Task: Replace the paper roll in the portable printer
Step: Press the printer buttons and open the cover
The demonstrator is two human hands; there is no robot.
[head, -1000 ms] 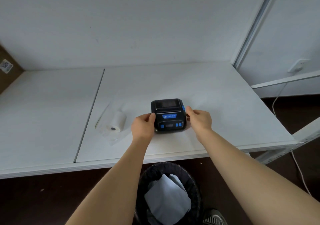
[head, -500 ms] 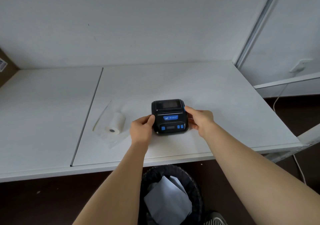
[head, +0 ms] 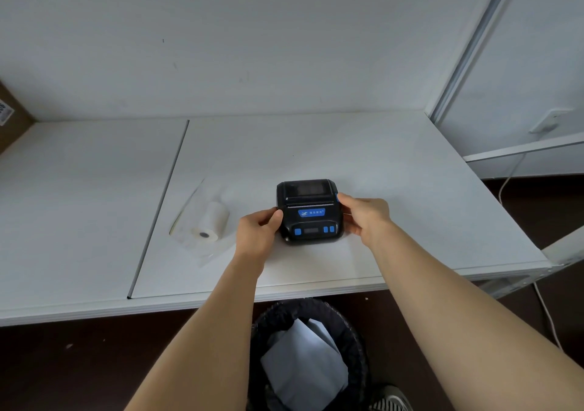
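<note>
A small black portable printer (head: 309, 210) with blue buttons sits on the white table (head: 395, 189), its lid closed. My left hand (head: 257, 232) grips its left side with the thumb against the case. My right hand (head: 366, 216) holds the right side, fingertips by the blue latch at the upper right edge. A white paper roll (head: 213, 222) lies on its side to the left of the printer, resting on a clear plastic wrapper (head: 202, 248).
A black waste bin (head: 311, 312) with white paper inside stands under the table's front edge. A seam (head: 161, 202) divides the tabletop. A cardboard box (head: 9, 117) sits far left. A white cable (head: 543, 303) hangs at the right.
My right hand has slid a little further back along the printer's right side, toward the blue latch. The printer and the roll stay where they were.
</note>
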